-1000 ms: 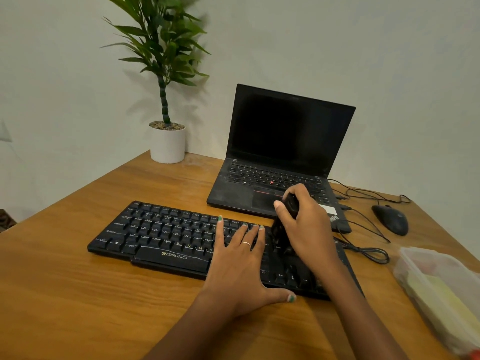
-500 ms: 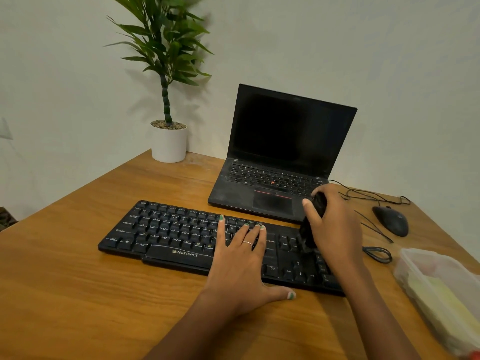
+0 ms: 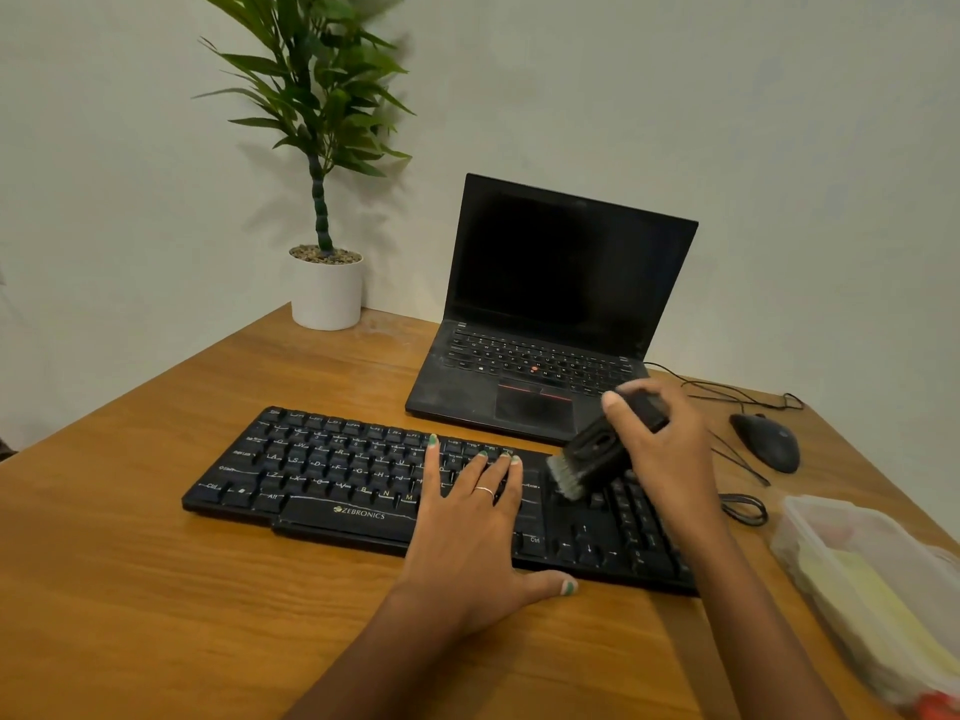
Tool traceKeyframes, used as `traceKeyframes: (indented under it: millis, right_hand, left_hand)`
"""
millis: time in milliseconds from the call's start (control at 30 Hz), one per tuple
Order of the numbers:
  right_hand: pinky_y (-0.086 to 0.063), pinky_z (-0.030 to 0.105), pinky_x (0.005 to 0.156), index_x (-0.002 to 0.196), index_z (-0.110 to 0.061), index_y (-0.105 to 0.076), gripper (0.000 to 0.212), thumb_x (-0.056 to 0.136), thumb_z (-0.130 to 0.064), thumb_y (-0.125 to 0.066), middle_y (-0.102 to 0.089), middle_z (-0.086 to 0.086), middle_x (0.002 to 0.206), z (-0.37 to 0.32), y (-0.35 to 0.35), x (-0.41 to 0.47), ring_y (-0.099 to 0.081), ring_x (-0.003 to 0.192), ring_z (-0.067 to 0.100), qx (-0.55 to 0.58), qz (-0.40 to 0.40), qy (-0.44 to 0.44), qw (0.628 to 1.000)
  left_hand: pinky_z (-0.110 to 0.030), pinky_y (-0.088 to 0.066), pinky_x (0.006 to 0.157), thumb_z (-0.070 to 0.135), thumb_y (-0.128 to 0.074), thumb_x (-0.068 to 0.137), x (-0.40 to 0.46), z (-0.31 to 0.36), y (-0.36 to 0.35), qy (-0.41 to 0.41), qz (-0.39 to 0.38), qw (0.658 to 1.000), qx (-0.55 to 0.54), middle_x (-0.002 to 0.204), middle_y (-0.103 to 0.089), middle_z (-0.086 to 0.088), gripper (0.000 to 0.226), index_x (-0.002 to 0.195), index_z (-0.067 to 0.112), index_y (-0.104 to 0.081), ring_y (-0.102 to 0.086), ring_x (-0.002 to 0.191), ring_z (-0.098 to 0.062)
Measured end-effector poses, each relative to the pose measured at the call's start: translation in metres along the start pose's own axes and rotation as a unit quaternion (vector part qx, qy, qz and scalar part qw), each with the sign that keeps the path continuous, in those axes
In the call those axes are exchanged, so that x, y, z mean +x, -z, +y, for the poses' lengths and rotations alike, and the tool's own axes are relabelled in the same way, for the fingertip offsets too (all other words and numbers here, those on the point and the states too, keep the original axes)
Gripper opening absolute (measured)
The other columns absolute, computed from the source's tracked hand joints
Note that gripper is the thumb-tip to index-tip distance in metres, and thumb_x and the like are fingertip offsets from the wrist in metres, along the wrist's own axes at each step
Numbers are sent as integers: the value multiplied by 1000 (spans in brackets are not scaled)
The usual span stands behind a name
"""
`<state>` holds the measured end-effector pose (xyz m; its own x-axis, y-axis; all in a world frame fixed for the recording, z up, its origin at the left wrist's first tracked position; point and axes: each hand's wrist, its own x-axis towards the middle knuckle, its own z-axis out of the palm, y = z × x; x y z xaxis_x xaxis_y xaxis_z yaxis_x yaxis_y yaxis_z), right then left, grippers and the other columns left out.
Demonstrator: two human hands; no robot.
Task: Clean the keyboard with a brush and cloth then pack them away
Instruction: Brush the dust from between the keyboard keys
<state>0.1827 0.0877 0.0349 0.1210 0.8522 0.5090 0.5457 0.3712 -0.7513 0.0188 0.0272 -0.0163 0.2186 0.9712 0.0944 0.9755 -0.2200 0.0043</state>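
A black Zebronics keyboard lies across the wooden desk. My left hand rests flat on its middle keys, fingers spread, thumb on the desk in front. My right hand grips a black brush tilted down to the left, its grey bristles touching the keys just left of the number pad. A clear plastic box at the right edge holds a yellow cloth.
An open black laptop stands behind the keyboard. A potted plant sits at the back left corner. A black mouse and loose cables lie at the right, between laptop and box.
My right hand has swept the brush rightward along the keyboard, then tilted it so the bristles show. My left hand has stayed pressed on the keys.
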Motion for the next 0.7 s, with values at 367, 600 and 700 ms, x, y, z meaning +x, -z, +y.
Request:
traceKeyframes:
  millis: [367, 600, 700]
  right_hand:
    - [-52, 28, 65, 110, -22, -53, 22, 91, -30, -59, -58, -6, 92, 4, -3, -2, -55, 81, 9, -146, 29, 83, 985]
    - [-49, 18, 64, 113, -26, -49, 31, 87, -32, -64, -52, -13, 91, 6, 1, 1, -51, 71, -3, -80, -12, 51, 995]
    - [-54, 26, 65, 115, -25, -41, 42, 84, -34, -67, -48, -16, 84, 9, 1, 1, -52, 70, 1, -75, 27, 21, 997]
  left_hand:
    - [-60, 22, 109, 91, -13, 68, 1, 1, -1, 2, 3, 1000, 0, 163, 3, 0, 115, 154, 19, 10, 7, 149, -18]
    - [-60, 23, 109, 91, -9, 65, 0, 0, -3, 8, 11, 1000, -3, 163, 3, 0, 116, 153, 20, 11, 7, 149, -18]
    - [-59, 24, 109, 91, -3, 62, 1, -1, -5, 5, 24, 1000, 3, 163, 3, 1, 116, 153, 21, 12, 7, 149, -18]
